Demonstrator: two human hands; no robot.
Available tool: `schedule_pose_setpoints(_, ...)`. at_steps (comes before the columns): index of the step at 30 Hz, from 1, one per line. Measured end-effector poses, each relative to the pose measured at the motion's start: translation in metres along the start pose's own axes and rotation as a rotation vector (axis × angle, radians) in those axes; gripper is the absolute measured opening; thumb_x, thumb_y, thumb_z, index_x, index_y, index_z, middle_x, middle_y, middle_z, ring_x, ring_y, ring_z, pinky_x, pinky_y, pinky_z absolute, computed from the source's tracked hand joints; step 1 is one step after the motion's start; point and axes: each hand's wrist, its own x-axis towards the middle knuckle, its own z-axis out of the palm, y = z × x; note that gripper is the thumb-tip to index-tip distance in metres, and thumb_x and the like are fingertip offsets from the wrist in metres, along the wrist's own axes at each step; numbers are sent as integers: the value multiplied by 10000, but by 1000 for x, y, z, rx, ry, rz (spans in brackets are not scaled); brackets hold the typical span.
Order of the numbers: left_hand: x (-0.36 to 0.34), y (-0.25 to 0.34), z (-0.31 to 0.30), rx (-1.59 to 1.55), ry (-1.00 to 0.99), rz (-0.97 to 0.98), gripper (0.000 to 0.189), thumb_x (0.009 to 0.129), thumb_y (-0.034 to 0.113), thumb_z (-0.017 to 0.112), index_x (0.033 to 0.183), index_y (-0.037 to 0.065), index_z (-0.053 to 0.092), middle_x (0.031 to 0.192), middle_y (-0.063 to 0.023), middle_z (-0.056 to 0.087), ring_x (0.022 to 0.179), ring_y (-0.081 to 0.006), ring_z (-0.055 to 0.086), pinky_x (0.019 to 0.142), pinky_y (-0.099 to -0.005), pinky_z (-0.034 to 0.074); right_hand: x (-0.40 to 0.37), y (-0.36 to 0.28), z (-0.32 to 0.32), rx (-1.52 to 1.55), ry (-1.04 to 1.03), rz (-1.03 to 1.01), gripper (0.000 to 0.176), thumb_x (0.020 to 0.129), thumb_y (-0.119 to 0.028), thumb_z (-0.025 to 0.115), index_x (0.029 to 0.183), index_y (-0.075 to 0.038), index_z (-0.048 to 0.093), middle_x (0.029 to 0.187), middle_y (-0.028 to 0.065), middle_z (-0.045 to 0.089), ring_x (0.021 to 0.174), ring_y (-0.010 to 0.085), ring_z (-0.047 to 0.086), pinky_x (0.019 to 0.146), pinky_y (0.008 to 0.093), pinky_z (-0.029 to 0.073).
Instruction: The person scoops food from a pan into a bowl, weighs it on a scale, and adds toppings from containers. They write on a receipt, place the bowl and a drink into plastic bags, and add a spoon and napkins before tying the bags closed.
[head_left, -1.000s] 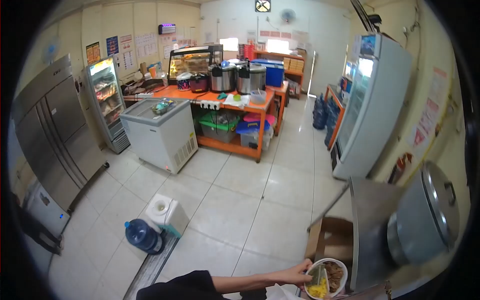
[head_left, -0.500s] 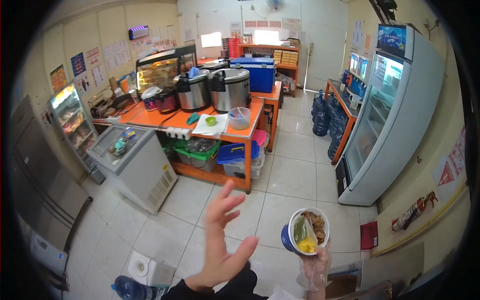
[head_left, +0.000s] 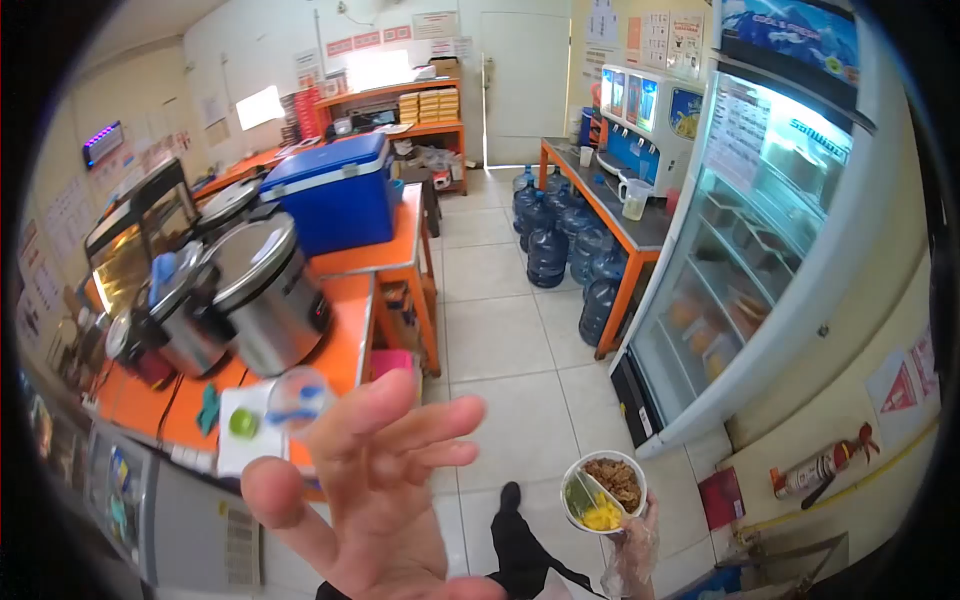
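My left hand is raised in the lower middle, bare, with fingers spread and nothing in it. At the lower right, my right hand wears a clear plastic glove. It holds a round white food bowl from below and the side. Inside the bowl, a divider separates browned meat from yellow pieces and something green. Behind my left hand, a clear tub with blue utensils and a small green bowl stand on the orange table.
Large steel cookers and a blue cooler stand at the left. Water bottles line the floor under a counter. A glass-door fridge and a fire extinguisher are at the right.
The view has moved forward and turned right, bringing the fridge and bottles closer. My left hand has come nearer the camera with its fingers spread. My right hand still holds the bowl.
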Motion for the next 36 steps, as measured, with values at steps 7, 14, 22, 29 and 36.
schedule_pose_setpoints(7, 43, -311, -100, 219, 7, -850, 608, 820, 165, 615, 1322, 59, 289, 1248, -153, 445, 1127, -247, 482, 938, -352, 388, 305, 5, 141, -165, -29, 56, 619, 757, -69, 518, 1322, 8, 277, 1198, 149, 469, 1068, 213, 533, 849, 277, 475)
schedule_pose_setpoints(14, -7, -647, -165, -81, -116, -1442, 822, 823, 173, 660, 1426, 62, 112, 1399, -159, 289, 1266, -283, 350, 1004, -406, 339, 600, 30, 325, 150, -329, 88, 666, 695, -22, 528, 1304, 22, 261, 1237, 185, 443, 1141, 266, 495, 965, 356, 430)
schedule_pose_setpoints(22, 121, -949, -222, -405, 85, -1736, 798, 786, 166, 700, 1395, 52, 196, 1357, -98, 325, 1143, -161, 446, 932, -309, 437, 885, 51, 482, -131, -231, 88, 741, 658, -112, 542, 1334, 21, 268, 1240, 190, 445, 1150, 282, 482, 976, 365, 404)
schedule_pose_setpoints(29, 175, -1202, -308, -464, 395, -1531, 616, 786, 77, 666, 1291, 61, 314, 1171, -47, 473, 1038, -130, 524, 894, -238, 450, 1162, 129, 620, -189, -537, 46, 768, 610, -154, 561, 1313, 17, 304, 1262, 153, 417, 1183, 259, 427, 1024, 352, 323)
schedule_pose_setpoints(36, 282, -1322, -444, -362, 907, -1171, 765, 802, 91, 668, 1382, 68, 171, 1332, -63, 317, 1146, -150, 461, 962, -291, 404, 1353, 239, 843, -139, -1062, 326, 733, 674, -109, 540, 1349, -17, 270, 1297, 155, 398, 1220, 263, 397, 1013, 344, 341)
